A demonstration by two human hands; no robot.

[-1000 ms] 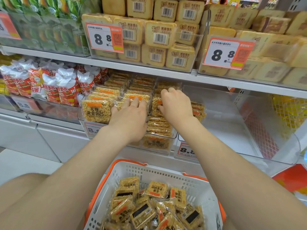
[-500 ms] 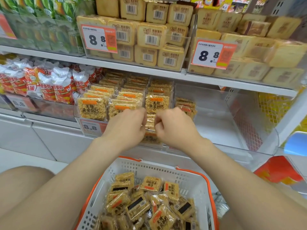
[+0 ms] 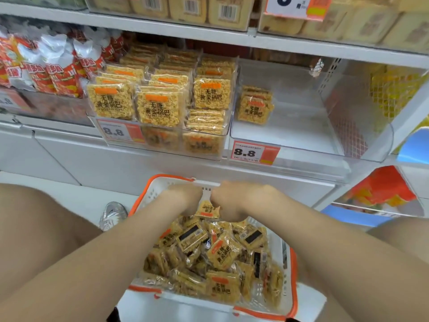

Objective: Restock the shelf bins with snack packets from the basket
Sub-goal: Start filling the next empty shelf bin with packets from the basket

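Both arms are bare from the frame edge down to the left hand [image 3: 185,197] and right hand [image 3: 234,202]. A bare left knee [image 3: 34,217] shows at nine o'clock and a bare right knee [image 3: 399,231] at four. A silvery-white laced trainer [image 3: 113,216] sits at eight o'clock. A sliver of dark cloth [image 3: 113,316] shows at seven.

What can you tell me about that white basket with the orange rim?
The white plastic basket with an orange rim has lattice walls and sits low before the white metal shelf. It is heaped with clear packets of yellow snack. The left hand and right hand dip into its far end, either side of one upright packet; their fingers are hidden.
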